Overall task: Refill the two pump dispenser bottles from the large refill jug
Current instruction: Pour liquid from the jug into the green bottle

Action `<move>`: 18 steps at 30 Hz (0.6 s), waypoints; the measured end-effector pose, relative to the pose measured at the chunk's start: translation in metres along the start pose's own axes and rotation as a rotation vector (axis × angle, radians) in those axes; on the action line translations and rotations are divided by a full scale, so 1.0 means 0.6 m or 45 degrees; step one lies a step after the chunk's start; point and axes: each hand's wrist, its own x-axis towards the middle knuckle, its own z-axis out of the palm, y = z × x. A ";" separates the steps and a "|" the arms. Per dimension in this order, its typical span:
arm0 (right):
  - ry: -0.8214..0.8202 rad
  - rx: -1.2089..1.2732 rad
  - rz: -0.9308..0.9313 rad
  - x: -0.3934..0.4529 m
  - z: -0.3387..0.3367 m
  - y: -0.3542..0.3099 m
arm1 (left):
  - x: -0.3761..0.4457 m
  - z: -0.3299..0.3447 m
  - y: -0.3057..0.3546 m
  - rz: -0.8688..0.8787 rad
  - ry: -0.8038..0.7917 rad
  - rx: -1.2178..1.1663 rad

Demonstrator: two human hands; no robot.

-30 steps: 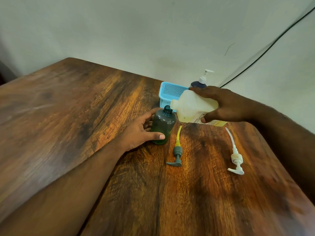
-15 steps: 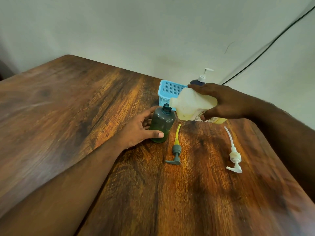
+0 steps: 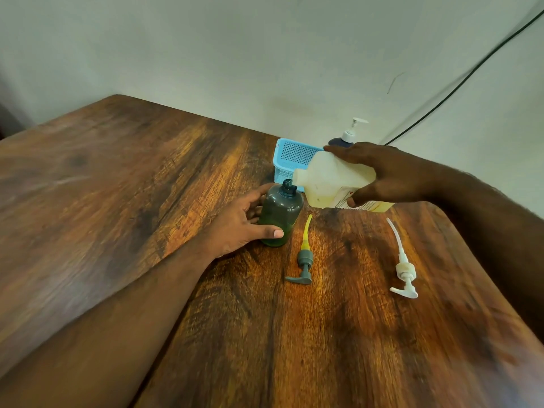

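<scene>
Nearby, left hand (image 3: pixel 235 228) grips green bottle (image 3: pixel 281 214), right hand (image 3: pixel 391 175) grips tilted jug (image 3: pixel 332 181); grey pump (image 3: pixel 303 260) lies beside.

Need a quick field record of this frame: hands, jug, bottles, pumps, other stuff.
left hand: grips the dark green bottle, upright on the table, pump off
right hand: holds the refill jug tipped, spout at the bottle's open neck
jug contents: yellowish liquid, low
grey pump: lying on the table, yellow tube, beside the bottle
white pump: lying on the table, further right
second bottle: dark blue, behind the jug, white pump on
blue basket: behind the green bottle
pour stream: cannot tell
</scene>
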 end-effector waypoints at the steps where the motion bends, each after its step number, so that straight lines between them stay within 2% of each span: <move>1: -0.001 -0.007 -0.002 0.000 -0.001 -0.001 | 0.000 0.000 0.000 0.004 0.000 0.004; 18: -0.033 -0.006 -0.022 0.007 -0.001 0.004 | -0.003 0.002 0.004 0.013 -0.009 -0.019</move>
